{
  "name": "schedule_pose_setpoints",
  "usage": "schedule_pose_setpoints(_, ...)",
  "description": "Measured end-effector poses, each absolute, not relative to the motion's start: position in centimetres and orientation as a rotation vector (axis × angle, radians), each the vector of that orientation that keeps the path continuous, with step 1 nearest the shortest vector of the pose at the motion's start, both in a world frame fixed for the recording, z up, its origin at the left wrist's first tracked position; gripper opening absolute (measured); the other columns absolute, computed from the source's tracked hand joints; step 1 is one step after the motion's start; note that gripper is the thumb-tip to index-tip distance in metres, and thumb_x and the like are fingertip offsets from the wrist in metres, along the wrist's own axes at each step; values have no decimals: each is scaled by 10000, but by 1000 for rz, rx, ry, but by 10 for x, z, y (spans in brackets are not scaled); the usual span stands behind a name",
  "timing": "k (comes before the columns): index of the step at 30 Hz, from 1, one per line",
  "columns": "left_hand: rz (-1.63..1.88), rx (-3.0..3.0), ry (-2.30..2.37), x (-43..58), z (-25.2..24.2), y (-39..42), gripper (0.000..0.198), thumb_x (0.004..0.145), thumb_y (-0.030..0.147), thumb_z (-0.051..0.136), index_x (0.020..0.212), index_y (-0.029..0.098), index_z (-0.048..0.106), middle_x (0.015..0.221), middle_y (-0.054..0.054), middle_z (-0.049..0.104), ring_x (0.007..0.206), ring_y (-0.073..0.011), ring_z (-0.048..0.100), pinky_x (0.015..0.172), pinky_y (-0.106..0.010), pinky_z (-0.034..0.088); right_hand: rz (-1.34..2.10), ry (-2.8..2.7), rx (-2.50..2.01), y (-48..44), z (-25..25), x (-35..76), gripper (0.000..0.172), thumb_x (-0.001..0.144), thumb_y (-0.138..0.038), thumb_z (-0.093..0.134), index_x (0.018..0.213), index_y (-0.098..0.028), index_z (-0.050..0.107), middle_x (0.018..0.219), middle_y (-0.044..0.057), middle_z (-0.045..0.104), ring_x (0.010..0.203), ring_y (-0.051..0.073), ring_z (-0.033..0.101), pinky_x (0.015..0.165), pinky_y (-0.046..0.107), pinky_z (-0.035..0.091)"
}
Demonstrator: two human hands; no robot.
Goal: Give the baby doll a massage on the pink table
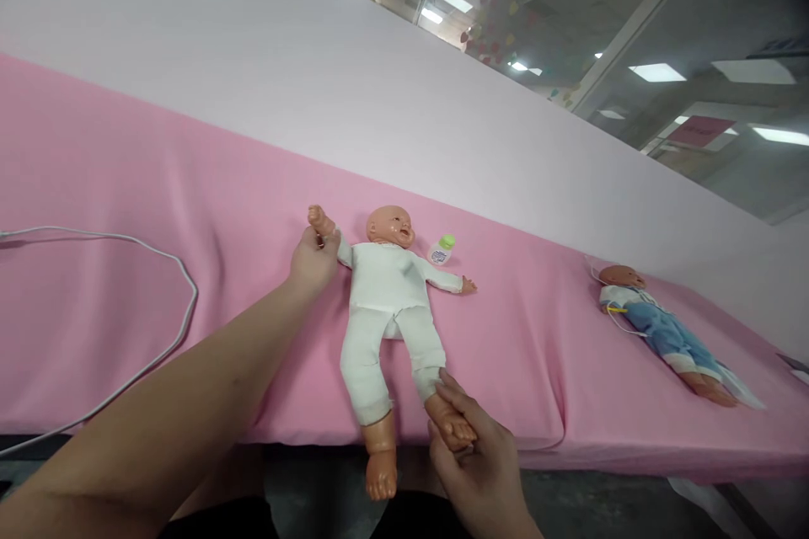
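Observation:
A baby doll (388, 278) with a white cloth body lies on its back on the pink sheet (506, 337), its head toward the wall and its feet over the near edge. My left hand (314, 259) is closed around the doll's raised forearm on the left side. Lower down, my right hand (477, 450) grips the doll's foot on the right side, with the thumb beneath and the fingers along the ankle. The doll's other leg hangs past the edge, untouched. Beside its head is a small white bottle (441, 250) with a green cap.
Farther right lies a second doll (663, 333) in blue trousers, with a thin tube and a yellow piece on it. A white cable (190, 286) curves over the sheet at left. Behind the sheet stands a white wall (379, 101) with windows above.

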State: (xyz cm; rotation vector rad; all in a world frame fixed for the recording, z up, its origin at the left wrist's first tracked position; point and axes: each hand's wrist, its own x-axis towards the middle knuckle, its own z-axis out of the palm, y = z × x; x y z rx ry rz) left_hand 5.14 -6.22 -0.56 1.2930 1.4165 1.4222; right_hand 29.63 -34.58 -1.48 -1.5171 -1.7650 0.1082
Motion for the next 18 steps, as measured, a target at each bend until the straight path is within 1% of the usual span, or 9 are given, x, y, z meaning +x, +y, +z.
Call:
schedule_pose_setpoints(2, 1398, 1514, 1421, 56, -1, -70, 405, 970, 538, 567, 1238, 238, 620, 1105, -111, 739, 992, -318, 711, 883, -468, 544, 32, -1716, -1447, -340, -6, 294, 478, 865, -159, 652, 1339, -221, 654, 1376, 131, 700, 1209, 300, 715, 996, 409, 628)
schedule_pose_setpoints(4, 1344, 1730, 1416, 61, 4, -78, 409, 966, 495, 569, 1295, 258, 625, 1162, -98, 738, 997, -317, 706, 899, -478, 543, -17, -1676, -1427, -330, 4, 290, 457, 864, -174, 669, 1318, -225, 667, 1403, 136, 680, 1235, 314, 696, 1000, 421, 629)
schedule_pose_setpoints(8, 1259, 2041, 1311, 72, 7, -90, 438, 921, 389, 615, 1345, 280, 646, 1347, -83, 681, 1209, -315, 644, 1014, -470, 525, -71, -1618, -1407, -296, 25, 281, 429, 842, -201, 684, 1269, -238, 698, 1390, 119, 690, 1225, 318, 702, 977, 419, 644)
schedule_pose_setpoints(11, 1140, 2191, 1283, 77, 0, -91, 471, 913, 414, 632, 1365, 284, 661, 1466, -89, 612, 1400, -319, 524, 1149, -492, 448, -36, -1592, -1404, -267, 30, 275, 432, 831, -221, 691, 1262, -240, 704, 1390, 114, 692, 1228, 316, 703, 930, 406, 665)
schedule_pose_setpoints(14, 1016, 2266, 1285, 78, -6, -89, 504, 944, 467, 595, 1405, 269, 645, 1565, -103, 531, 1511, -340, 396, 1219, -547, 359, 81, -1607, -1425, -242, 27, 269, 439, 829, -248, 691, 1267, -244, 707, 1422, 105, 670, 1232, 311, 705, 911, 419, 671)
schedule_pose_setpoints(16, 973, 2293, 1260, 78, -8, -87, 499, 965, 479, 567, 1409, 263, 640, 1575, -101, 525, 1530, -332, 370, 1242, -558, 316, 147, -1614, -1438, -229, 23, 266, 441, 819, -242, 683, 1258, -248, 711, 1432, 94, 664, 1206, 298, 721, 936, 426, 660)
schedule_pose_setpoints(18, 965, 2327, 1211, 78, -8, -86, 481, 985, 471, 542, 1405, 257, 636, 1552, -96, 554, 1529, -304, 379, 1272, -555, 254, 195, -1606, -1453, -220, 19, 263, 445, 808, -234, 676, 1251, -253, 712, 1436, 84, 662, 1203, 285, 724, 969, 424, 644)
